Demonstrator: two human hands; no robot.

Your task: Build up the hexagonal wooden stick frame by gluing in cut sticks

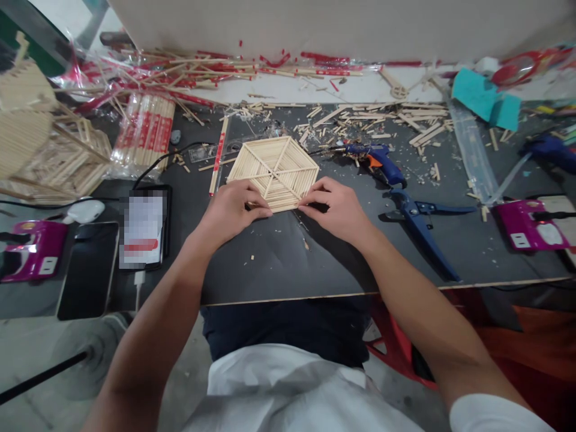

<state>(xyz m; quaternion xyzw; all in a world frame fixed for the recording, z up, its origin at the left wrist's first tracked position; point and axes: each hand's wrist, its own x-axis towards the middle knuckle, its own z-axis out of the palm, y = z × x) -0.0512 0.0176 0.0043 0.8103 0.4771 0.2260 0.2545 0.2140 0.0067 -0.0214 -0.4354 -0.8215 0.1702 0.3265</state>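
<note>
A hexagonal panel of thin wooden sticks (274,171) lies near the middle of the dark table, its sticks forming rings around crossed spokes. My left hand (236,210) pinches the panel's front left corner between thumb and fingers. At the front right corner, my right hand (330,207) holds the edge in the same way. Just left of the panel is a wrapped stick with a red label (218,156). A blue glue gun with an orange trigger (380,163) rests to the right, with blue cutters (423,225) in front of it.
Two phones (89,270) (143,228) and a purple power socket (38,249) are at the left. Behind them stand wrapped stick bundles (144,132) and stick structures (76,156). Cut stick pieces (373,117) litter the back. Another purple socket (533,225) sits at the right.
</note>
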